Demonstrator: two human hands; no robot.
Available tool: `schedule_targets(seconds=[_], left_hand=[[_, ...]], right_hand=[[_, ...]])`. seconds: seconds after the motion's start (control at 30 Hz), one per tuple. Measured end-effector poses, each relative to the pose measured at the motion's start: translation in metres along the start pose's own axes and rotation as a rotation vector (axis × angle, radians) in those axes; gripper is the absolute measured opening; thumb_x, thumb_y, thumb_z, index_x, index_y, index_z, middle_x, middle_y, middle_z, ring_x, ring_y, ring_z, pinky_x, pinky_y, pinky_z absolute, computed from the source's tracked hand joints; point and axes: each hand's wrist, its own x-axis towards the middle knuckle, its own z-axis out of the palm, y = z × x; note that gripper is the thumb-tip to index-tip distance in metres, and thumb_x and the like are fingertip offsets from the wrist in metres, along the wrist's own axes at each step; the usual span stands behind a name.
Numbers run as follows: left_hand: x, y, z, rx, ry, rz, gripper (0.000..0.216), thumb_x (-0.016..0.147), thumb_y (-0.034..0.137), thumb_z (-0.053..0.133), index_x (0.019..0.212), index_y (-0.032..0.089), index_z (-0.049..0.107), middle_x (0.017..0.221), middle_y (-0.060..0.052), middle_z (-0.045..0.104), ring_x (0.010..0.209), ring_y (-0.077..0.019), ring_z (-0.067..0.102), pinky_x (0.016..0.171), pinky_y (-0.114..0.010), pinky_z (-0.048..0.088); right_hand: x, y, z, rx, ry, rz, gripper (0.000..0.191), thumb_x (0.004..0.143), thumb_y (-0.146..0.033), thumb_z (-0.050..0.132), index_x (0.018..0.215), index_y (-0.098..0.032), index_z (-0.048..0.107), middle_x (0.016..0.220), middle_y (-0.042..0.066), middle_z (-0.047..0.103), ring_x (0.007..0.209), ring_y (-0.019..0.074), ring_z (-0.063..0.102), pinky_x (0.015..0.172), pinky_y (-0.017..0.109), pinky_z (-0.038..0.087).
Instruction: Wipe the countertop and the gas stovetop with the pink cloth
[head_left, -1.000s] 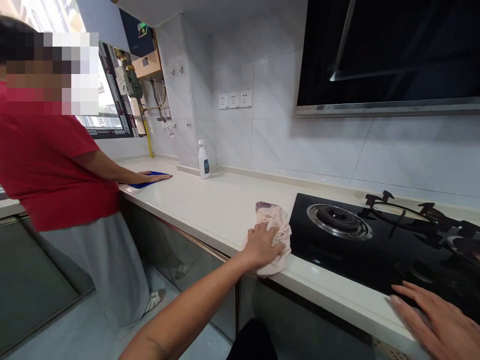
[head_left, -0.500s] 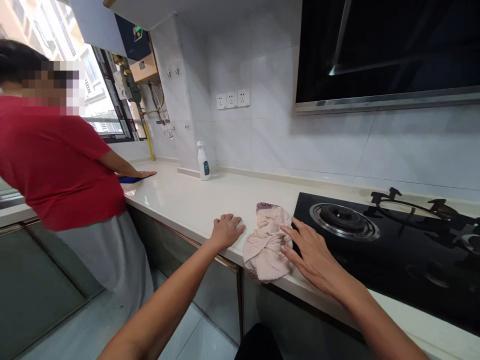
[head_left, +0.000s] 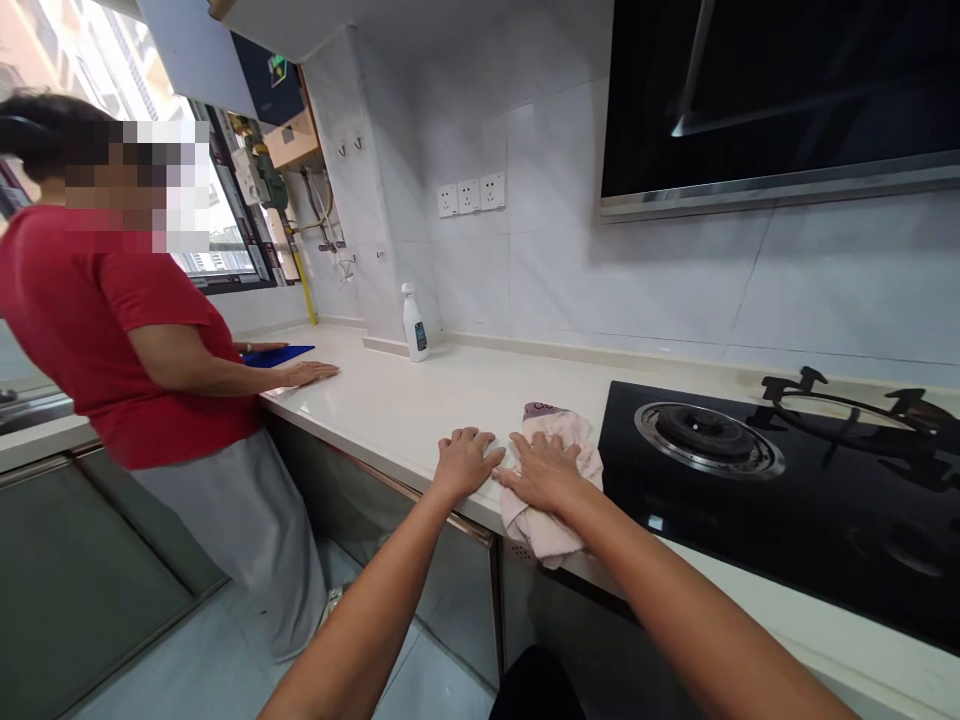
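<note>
A crumpled pale pink cloth (head_left: pixel 551 535) lies on the white countertop (head_left: pixel 472 385), partly over its front edge and close to the stove. On top of it rests my right hand (head_left: pixel 546 470), palm down with the fingers spread. It covers the middle of the cloth. My left hand (head_left: pixel 466 464) lies flat on the counter just left of the cloth, fingers apart, holding nothing. Only a small gap separates the two hands.
A black gas stove (head_left: pixel 705 510) is set into the counter on the right, below a dark range hood (head_left: pixel 780 100). A white spray bottle (head_left: pixel 415 325) stands near the wall. At the left, another person (head_left: pixel 150 330) leans on the counter beside a blue cloth (head_left: pixel 289 353).
My right hand has moved left from the cloth's right side onto its middle. My left hand stays on the counter. The other person has turned, and one arm now reaches farther along the counter.
</note>
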Motion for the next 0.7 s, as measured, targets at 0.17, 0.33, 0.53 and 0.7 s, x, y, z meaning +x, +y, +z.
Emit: schedule_targets(seconds=[0.17,0.33,0.53,0.7], left_hand=[[0.001,-0.001,-0.002,0.005,-0.008,-0.016,0.042,0.102,0.052,0.048,0.135,0.032,0.066,0.145,-0.009,0.062,0.136,-0.0303,0.051,0.111,-0.049,0.038],[0.001,0.0,-0.003,0.013,-0.017,-0.029,0.043,0.101,0.052,0.049,0.136,0.034,0.065,0.148,-0.007,0.06,0.139,-0.03,0.049,0.112,-0.049,0.038],[0.002,0.0,-0.004,0.013,-0.029,-0.033,0.044,0.101,0.053,0.048,0.137,0.034,0.065,0.15,-0.007,0.059,0.14,-0.03,0.048,0.113,-0.049,0.038],[0.003,-0.002,-0.003,0.007,-0.039,-0.026,0.045,0.102,0.053,0.046,0.138,0.033,0.064,0.151,-0.008,0.058,0.142,-0.0309,0.047,0.114,-0.05,0.036]], right_hand=[[-0.025,0.01,0.003,-0.028,0.065,-0.08,0.052,0.103,-0.056,0.036,0.126,-0.022,0.067,0.144,0.019,0.054,0.128,0.0414,0.048,0.103,0.06,0.035],[-0.064,0.033,-0.008,-0.042,0.145,-0.193,0.041,0.103,-0.048,0.043,0.125,-0.023,0.067,0.136,0.013,0.062,0.119,0.0324,0.054,0.103,0.048,0.036],[-0.114,0.065,-0.007,-0.048,0.226,-0.238,0.036,0.101,-0.044,0.048,0.122,-0.024,0.068,0.131,0.009,0.065,0.114,0.0305,0.054,0.107,0.048,0.035],[-0.168,0.15,-0.008,-0.1,0.412,-0.136,0.031,0.1,-0.043,0.048,0.114,-0.03,0.071,0.12,0.006,0.072,0.109,0.0281,0.059,0.097,0.044,0.042]])
